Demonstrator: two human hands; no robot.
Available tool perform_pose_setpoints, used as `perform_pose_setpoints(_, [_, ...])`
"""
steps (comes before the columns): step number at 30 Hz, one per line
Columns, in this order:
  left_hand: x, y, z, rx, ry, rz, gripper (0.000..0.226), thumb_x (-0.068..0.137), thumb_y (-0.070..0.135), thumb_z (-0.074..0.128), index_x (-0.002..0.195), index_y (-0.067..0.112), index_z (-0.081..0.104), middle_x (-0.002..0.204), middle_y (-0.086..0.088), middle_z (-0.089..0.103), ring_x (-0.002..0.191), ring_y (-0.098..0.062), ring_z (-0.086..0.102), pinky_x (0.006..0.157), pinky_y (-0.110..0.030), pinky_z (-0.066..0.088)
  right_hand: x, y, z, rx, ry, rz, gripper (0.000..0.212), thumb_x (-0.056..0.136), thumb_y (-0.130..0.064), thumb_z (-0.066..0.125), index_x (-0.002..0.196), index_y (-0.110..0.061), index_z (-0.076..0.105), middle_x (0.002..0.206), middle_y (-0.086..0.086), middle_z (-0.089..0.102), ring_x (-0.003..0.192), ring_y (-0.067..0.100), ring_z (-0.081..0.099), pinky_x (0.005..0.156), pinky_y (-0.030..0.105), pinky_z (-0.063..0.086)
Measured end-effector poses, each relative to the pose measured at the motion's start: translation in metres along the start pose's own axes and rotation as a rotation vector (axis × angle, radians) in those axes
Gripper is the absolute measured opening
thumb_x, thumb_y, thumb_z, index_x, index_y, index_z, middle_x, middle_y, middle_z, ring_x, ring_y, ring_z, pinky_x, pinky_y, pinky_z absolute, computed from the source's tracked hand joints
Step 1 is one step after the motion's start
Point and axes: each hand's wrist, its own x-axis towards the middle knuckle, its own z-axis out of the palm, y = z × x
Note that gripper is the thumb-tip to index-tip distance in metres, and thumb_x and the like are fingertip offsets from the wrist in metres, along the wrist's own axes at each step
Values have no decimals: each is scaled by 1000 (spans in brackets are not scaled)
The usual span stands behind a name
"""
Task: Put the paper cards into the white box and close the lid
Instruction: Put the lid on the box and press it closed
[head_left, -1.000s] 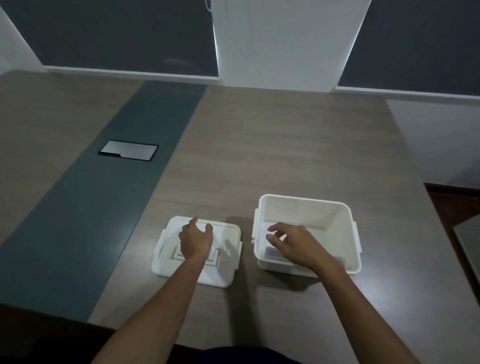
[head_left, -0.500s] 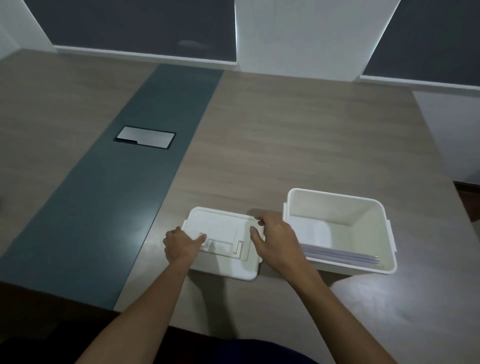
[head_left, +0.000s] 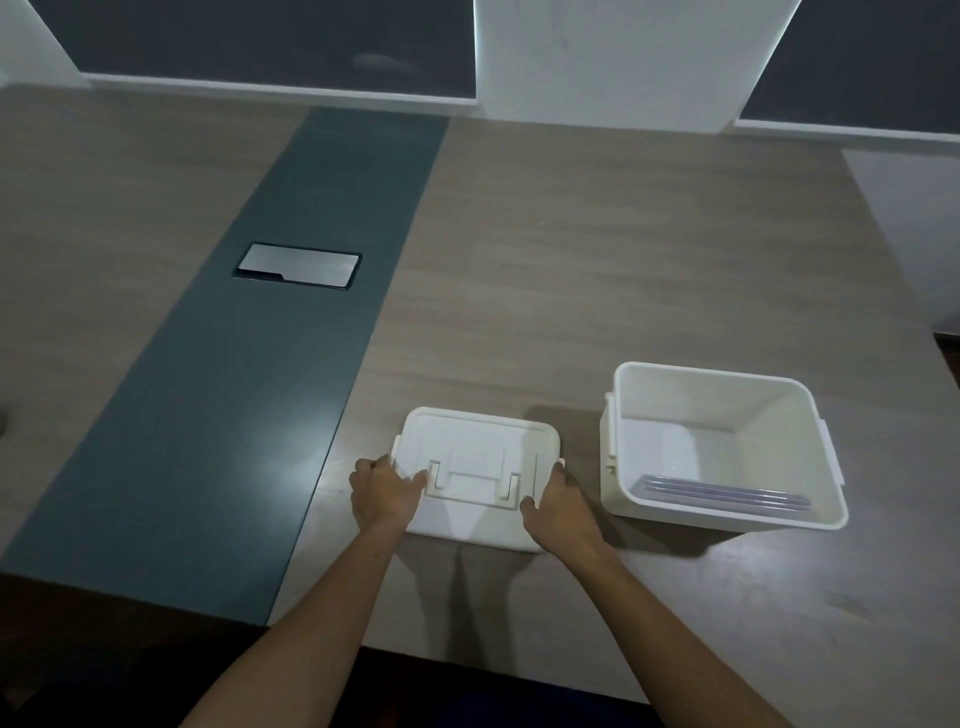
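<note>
The white box (head_left: 628, 467) stands open on the wooden table, right of centre. Inside it, along the near wall, lie the paper cards (head_left: 727, 499), pale purple at their edges. To the box's left lies the white lid (head_left: 478, 447), handle side up. My left hand (head_left: 384, 493) grips the lid's left edge, thumb on top near the handle. My right hand (head_left: 561, 509) grips the lid's right edge. The lid's near part is hidden behind both hands.
A dark teal strip (head_left: 249, 395) runs down the table left of the lid, with a grey metal cable hatch (head_left: 298, 273) set in it. The table's near edge (head_left: 467, 660) is close to my body. A wall and dark windows stand behind the table.
My right hand left the box and came to the lid's right edge. My left hand shifted from the lid's top to its left edge. The view moved left.
</note>
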Motion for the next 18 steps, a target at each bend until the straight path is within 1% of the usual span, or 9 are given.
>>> perform_pose_setpoints(2, [2,0,-1,-35,-6,-24,61,82,45,65,128,6,55,128,-16,47,122,-33,43,94,-43,44,2,0,1,66,26,8,73,91,-30,53,148,2,19,146,23,42,130,36,45,104,37,39])
perform_pose_setpoints(4, [3,0,-2,-101,-2,-63,59,84,42,65,128,5,56,128,-19,47,121,-36,45,94,-43,43,6,2,2,144,58,14,69,83,-35,55,141,-3,35,139,18,51,125,34,51,102,38,44])
perform_pose_setpoints(6, [4,-1,-3,-163,5,-97,57,84,40,64,128,4,57,127,-20,47,118,-37,48,93,-43,44,8,1,2,195,90,19,64,81,-34,57,137,-7,42,132,15,58,119,34,55,99,39,47])
perform_pose_setpoints(9, [6,-4,-7,-271,21,-140,55,84,38,64,128,5,58,126,-18,47,110,-37,56,92,-42,46,3,-10,-3,202,174,6,59,85,-31,60,137,-8,43,129,16,56,118,35,53,98,41,47])
perform_pose_setpoints(12, [7,-2,-19,-386,75,-150,51,85,35,66,126,6,59,126,-16,50,104,-35,61,91,-38,47,-4,-25,-11,189,231,-39,60,86,-31,58,139,-9,40,133,18,52,123,37,46,102,41,39])
perform_pose_setpoints(15, [14,2,-39,-508,176,-137,44,82,32,68,117,5,65,120,-16,57,99,-34,63,88,-37,48,-10,-41,-22,202,292,-133,61,86,-29,58,139,-7,40,134,19,49,126,36,40,104,39,31])
perform_pose_setpoints(18, [23,6,-59,-602,267,-120,36,79,34,68,104,8,69,111,-14,65,92,-32,66,84,-36,50,-19,-58,-39,204,344,-227,61,86,-27,58,140,-7,40,134,19,49,125,35,38,104,38,30])
